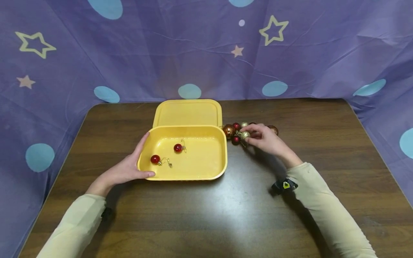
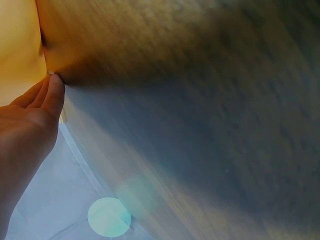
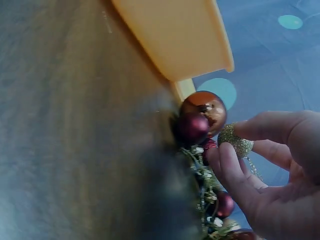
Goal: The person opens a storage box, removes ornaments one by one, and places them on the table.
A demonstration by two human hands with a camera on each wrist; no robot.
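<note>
My left hand [image 1: 128,167] holds the left end of a yellow plastic box [image 1: 196,173], its thumb at the front rim and its fingers along the outer wall. Inside the box lie two small red bauble ornaments, one nearer the middle [image 1: 177,148] and another [image 1: 155,159] at the left, both with gold hanging strings. To the right of the box, my right hand [image 1: 267,140] pinches a gold glitter bauble [image 3: 235,141] between thumb and fingertips. Close around it is a cluster of baubles, including a shiny copper one [image 3: 204,112] and a dark red one [image 3: 192,128].
A yellow lid [image 1: 188,111] lies behind the box, partly hidden by its back wall. Another brown bauble [image 1: 273,129] shows beyond my right hand. The wooden table [image 1: 193,215] ends at a purple curtain [image 1: 200,53] patterned with stars and dots.
</note>
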